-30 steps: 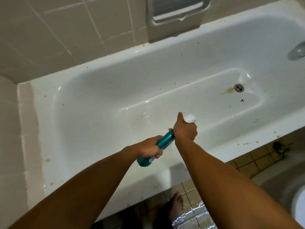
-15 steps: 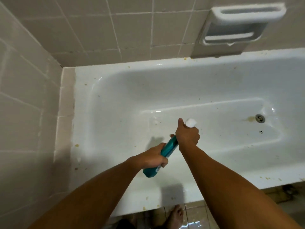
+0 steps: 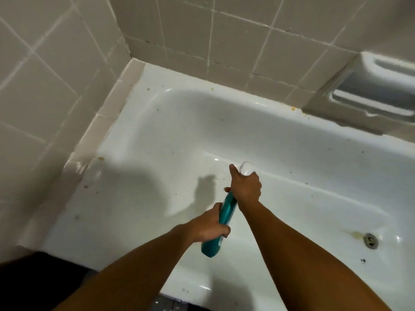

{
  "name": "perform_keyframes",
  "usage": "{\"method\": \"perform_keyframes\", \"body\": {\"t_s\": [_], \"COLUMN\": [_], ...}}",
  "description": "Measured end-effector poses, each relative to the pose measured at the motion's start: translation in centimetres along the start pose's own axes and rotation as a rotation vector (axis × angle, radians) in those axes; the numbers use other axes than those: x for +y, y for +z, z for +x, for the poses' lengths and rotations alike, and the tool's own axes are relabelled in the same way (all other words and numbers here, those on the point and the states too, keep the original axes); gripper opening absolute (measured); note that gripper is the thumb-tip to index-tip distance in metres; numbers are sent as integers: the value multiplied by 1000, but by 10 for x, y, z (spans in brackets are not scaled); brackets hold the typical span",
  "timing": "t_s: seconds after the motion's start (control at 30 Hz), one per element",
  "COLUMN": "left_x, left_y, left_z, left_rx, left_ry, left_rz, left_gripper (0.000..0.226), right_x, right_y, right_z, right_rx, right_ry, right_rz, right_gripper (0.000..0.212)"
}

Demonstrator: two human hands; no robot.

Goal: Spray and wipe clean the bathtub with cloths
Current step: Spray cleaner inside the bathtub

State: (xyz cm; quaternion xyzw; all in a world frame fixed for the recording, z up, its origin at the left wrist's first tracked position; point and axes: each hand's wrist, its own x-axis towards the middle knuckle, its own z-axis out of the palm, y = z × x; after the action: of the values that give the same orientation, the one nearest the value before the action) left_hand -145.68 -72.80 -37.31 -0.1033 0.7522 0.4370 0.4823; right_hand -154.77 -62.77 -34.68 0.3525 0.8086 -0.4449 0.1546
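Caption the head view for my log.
Left hand and right hand grip a teal spray bottle over the dirt-speckled white bathtub.

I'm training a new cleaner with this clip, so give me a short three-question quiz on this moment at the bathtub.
1. True or false: a cloth lies in the bathtub.
2. What does the left hand grip? A) teal spray bottle B) sponge C) brush
3. Fill in: in the head view, the drain lies to the bottle's ____ (left/right).
Key: 1 false; 2 A; 3 right.
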Motion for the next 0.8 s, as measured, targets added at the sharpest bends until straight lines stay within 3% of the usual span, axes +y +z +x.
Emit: {"method": "perform_keyframes", "body": {"t_s": [0.37, 0.6, 0.8], "left_x": [7, 10, 10], "left_y": [48, 64, 88], "left_z": [7, -21, -47], "left_rx": [156, 315, 361], "left_ry": [-45, -27, 49], "left_rz": [-272, -497, -594], "left_gripper": [77, 107, 114], "right_x": [14, 0, 4], "right_y": [-9, -8, -38], "right_z": [11, -34, -64], "right_rx": [-256, -496, -648], "right_ry": [-235, -392, -441], "right_rz": [-114, -212, -267], "right_gripper": [46, 44, 35]}}
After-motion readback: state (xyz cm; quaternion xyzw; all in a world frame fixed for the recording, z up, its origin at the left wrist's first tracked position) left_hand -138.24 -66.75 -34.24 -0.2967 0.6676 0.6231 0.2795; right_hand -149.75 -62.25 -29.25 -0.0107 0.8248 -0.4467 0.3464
